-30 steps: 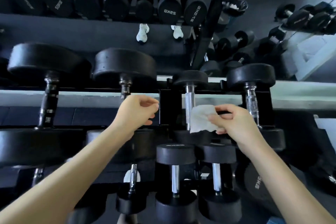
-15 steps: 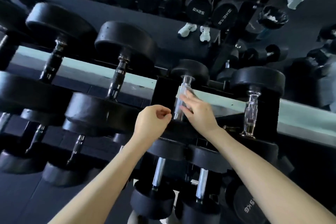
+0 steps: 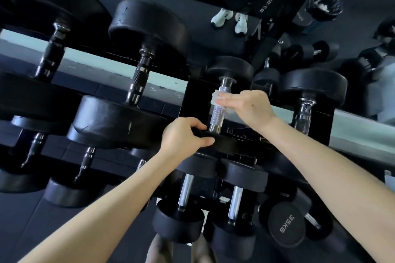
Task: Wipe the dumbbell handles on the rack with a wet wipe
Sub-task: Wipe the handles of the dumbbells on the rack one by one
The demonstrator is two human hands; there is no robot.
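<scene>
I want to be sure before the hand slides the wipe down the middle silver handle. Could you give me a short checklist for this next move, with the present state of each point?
1. Wipe lies on the handle: ok, at its upper part.
2. Right hand holds the wipe against the handle: ok.
3. Left hand steadies the dumbbell: ok, it grips the near black end.
4. Path down the handle is free: ok, bare metal shows below the wipe.
5. Wipe is wet enough: cannot tell.
6. Wipe covers the far side of the handle: cannot tell, hidden.
</scene>
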